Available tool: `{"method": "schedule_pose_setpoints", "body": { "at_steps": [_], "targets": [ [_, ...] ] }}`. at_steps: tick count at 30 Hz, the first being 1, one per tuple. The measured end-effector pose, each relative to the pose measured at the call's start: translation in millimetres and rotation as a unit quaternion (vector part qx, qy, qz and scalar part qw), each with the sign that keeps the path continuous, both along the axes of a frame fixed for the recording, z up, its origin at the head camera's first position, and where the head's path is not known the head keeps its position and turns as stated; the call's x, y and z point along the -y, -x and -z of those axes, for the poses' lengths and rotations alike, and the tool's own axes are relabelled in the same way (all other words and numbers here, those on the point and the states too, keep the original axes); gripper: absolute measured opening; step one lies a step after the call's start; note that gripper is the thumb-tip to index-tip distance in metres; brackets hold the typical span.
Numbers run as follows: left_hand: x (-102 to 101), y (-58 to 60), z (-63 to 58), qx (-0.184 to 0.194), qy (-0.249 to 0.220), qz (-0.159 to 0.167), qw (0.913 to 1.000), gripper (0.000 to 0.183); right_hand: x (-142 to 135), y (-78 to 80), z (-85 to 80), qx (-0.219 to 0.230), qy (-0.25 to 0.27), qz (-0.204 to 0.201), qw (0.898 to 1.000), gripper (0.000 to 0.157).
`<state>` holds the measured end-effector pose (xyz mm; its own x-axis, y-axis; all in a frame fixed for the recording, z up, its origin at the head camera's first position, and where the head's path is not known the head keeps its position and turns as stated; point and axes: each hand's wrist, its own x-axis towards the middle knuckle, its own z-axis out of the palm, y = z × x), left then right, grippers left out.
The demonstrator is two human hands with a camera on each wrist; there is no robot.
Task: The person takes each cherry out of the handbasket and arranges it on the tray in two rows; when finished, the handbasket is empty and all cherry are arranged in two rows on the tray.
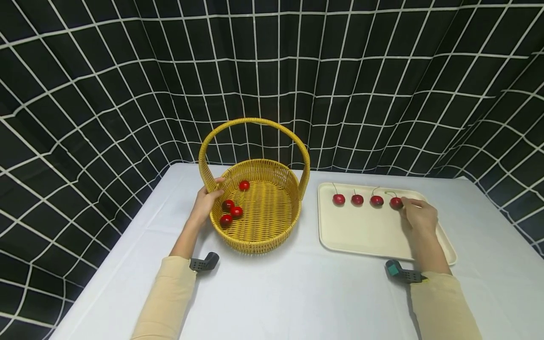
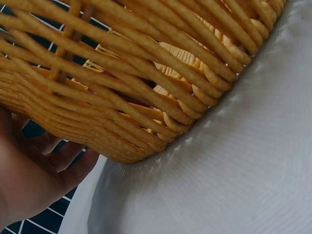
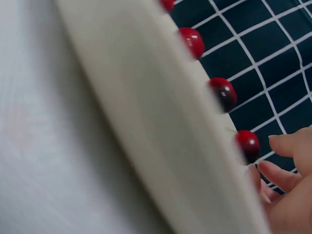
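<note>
A yellow woven basket with a tall arched handle stands on the left part of the table, with several red cherries lying on its left side. My left hand grips the basket's left rim by the foot of the handle; its palm and fingers show against the weave in the left wrist view. On a cream tray several stemmed cherries form a row near the far edge. My right hand is at the rightmost cherry. In the right wrist view its thumb and fingers are spread beside that cherry, not closed round it.
A white cloth covers the table. Behind and at the sides hangs a black curtain with a white grid. The basket's handle arches high above its rim. Each wrist wears a dark camera strap.
</note>
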<state>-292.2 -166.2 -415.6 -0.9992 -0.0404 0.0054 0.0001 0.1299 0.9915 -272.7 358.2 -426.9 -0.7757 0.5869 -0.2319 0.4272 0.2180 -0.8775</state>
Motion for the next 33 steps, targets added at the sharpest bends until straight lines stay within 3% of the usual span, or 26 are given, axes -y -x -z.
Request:
{"method": "schedule_pose_setpoints", "body": {
  "at_steps": [4, 7, 13, 17, 20, 24, 28, 31, 33],
  "targets": [
    [0.2, 0.0, 0.0, 0.002, 0.0, 0.0, 1.0, 0.045, -6.4, 1.1, -2.2, -0.025, 0.121, 0.031, 0.992, 0.049],
    [0.7, 0.2, -0.3, 0.004, 0.003, 0.001, 1.0, 0.045, -10.5, 1.0, -4.0, -0.046, 0.172, 0.047, 0.983, 0.044],
    [1.4, 0.3, -0.4, 0.008, 0.003, 0.004, 1.0, 0.045, -13.8, -4.5, -12.5, -0.101, 0.227, 0.033, 0.968, 0.024],
    [1.6, 0.2, -0.7, 0.006, 0.004, 0.008, 0.9999, 0.046, -18.2, -2.8, -13.9, -0.141, 0.251, 0.016, 0.957, 0.044],
    [1.8, 0.0, -1.3, 0.005, 0.004, 0.009, 0.9999, 0.045, -26.3, 4.9, -7.8, -0.161, 0.249, 0.007, 0.955, 0.062],
    [2.1, 0.0, -1.8, 0.007, 0.003, 0.01, 0.9999, 0.046, -31.7, 10.8, -4.6, -0.185, 0.262, -0.008, 0.947, 0.064],
    [2.5, 0.3, -2.2, 0.009, 0.008, 0.011, 0.9999, 0.048, -15.1, 1.5, -24.2, -0.201, 0.278, -0.024, 0.939, 0.052],
    [2.8, 0.4, -2.2, 0.007, 0.012, 0.012, 0.9998, 0.049, 1.0, -7.4, -40.5, -0.217, 0.304, -0.043, 0.927, 0.045],
    [3.1, 0.3, -2.3, 0.006, 0.013, 0.013, 0.9998, 0.05, 5.2, -8.2, -43.2, -0.223, 0.316, -0.058, 0.92, 0.043]
  ]
}}
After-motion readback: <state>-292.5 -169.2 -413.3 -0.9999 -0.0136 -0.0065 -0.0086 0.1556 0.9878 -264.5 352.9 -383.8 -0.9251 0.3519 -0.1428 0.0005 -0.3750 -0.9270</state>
